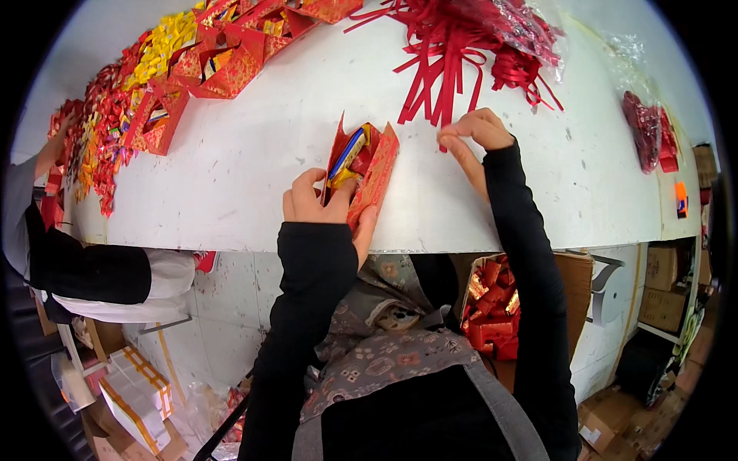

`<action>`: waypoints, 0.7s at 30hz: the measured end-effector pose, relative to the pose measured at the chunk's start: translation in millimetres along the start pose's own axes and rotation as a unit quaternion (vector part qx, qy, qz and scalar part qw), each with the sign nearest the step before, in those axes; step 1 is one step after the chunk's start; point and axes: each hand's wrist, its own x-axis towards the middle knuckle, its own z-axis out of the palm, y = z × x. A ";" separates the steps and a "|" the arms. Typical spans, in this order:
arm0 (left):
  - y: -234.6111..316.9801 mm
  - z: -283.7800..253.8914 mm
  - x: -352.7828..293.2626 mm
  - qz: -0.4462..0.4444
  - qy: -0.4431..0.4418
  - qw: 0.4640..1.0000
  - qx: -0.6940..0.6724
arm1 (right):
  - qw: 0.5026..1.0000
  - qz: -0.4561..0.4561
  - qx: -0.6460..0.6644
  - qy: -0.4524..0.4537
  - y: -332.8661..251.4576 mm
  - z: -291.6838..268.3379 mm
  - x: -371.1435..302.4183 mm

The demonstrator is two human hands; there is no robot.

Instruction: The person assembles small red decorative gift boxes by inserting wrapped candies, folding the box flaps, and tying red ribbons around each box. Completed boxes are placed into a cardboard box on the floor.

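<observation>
while the left hand (317,201) curls part-closed round the near end of an open red box (378,169) over the white table (238,169), the right hand (478,135) bends in, thumb and forefinger nearly meeting at a red ribbon (447,96); grip: cannot tell. packet (347,157) print inside: too small to read.

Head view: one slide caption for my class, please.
Left hand holds an open red box of packets, right hand at the tips of red ribbons.
</observation>
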 end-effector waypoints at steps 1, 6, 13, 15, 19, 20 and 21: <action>-2.1 2.0 -2.3 -0.005 0.014 1.000 -0.027 | 1.000 -0.006 -0.008 -0.012 -1.3 0.1 3.6; -6.2 8.2 -4.0 0.006 0.015 1.000 0.010 | 0.972 -0.230 -0.025 -0.033 -37.2 20.6 24.5; -18.1 5.4 1.3 0.053 0.030 0.995 -0.078 | 0.958 -0.225 -0.052 -0.172 -58.3 50.6 35.3; -14.2 12.9 -2.0 0.022 0.050 0.982 -0.179 | 0.953 -0.208 -0.078 -0.207 -58.6 51.7 30.8; -9.1 14.7 -1.0 -0.044 0.020 0.974 -0.221 | 0.965 -0.194 0.131 -0.114 -25.1 41.2 33.1; -9.2 17.3 0.7 -0.023 0.015 0.983 -0.181 | 0.976 -0.143 0.162 -0.030 -2.3 32.7 33.3; -6.8 12.6 2.0 -0.006 0.008 0.991 -0.133 | 0.986 -0.045 0.159 -0.009 4.9 16.6 37.4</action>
